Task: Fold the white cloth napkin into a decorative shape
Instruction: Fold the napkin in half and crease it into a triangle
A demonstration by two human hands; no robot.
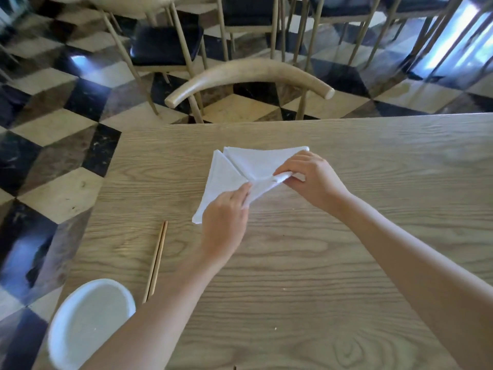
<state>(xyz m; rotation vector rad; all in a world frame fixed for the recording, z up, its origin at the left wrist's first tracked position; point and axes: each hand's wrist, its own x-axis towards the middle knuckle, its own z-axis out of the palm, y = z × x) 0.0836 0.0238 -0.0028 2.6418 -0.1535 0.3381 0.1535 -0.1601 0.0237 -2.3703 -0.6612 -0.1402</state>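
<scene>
The white cloth napkin (234,172) lies on the wooden table (346,263), folded into overlapping triangular flaps with points toward the far left, far right and near left. My left hand (226,222) pinches the napkin's near edge between thumb and fingers. My right hand (309,177) grips a rolled or bunched corner of the same flap at the napkin's right side, lifting it slightly off the table. The part of the cloth under both hands is hidden.
A pair of wooden chopsticks (157,260) lies left of my left forearm. A white plate (88,321) sits at the table's near left corner. A wooden chair (248,76) stands at the far edge, more chairs behind on the checkered floor.
</scene>
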